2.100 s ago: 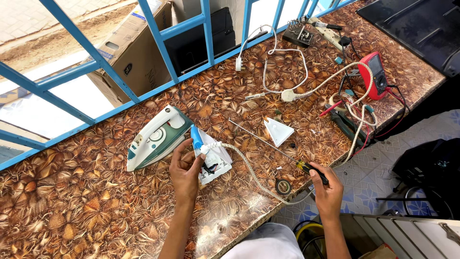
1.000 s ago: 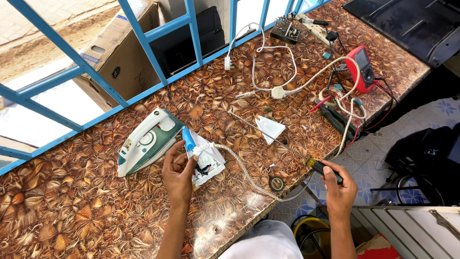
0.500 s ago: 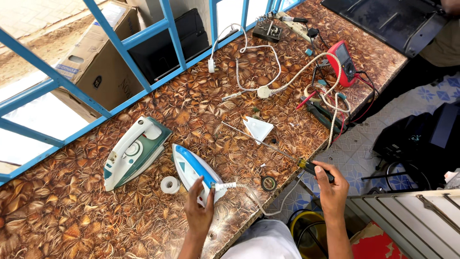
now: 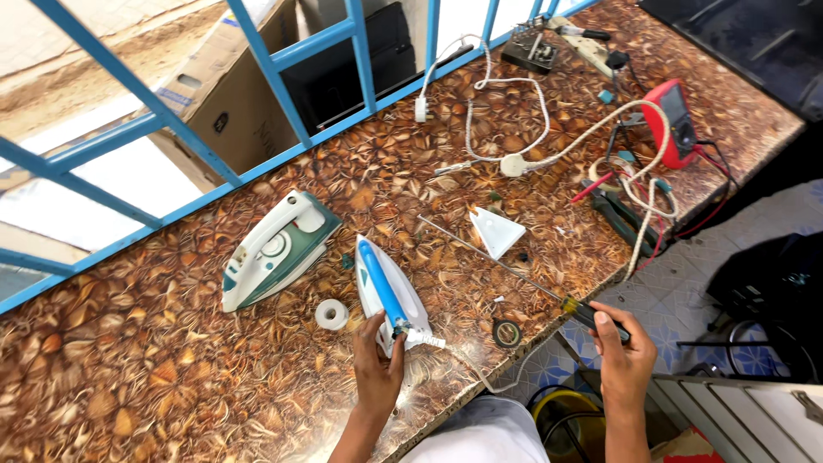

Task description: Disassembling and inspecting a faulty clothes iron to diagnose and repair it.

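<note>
Tabletop [image 4: 171, 377] view: my left hand [image 4: 377, 369] grips the rear of the blue-and-white iron [image 4: 387, 296], steadying it flat beside the tape roll [image 4: 331, 314]; my right hand [image 4: 624, 356] clasps the long screwdriver [image 4: 514, 276], tip resting on the tabletop.

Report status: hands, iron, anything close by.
Left hand grips blue-handled iron at its rear. Right hand holds screwdriver. Tape roll beside iron, apart.

tape roll [image 4: 331, 314] between two irons [image 4: 276, 249] on counter [image 4: 129, 386]
</note>
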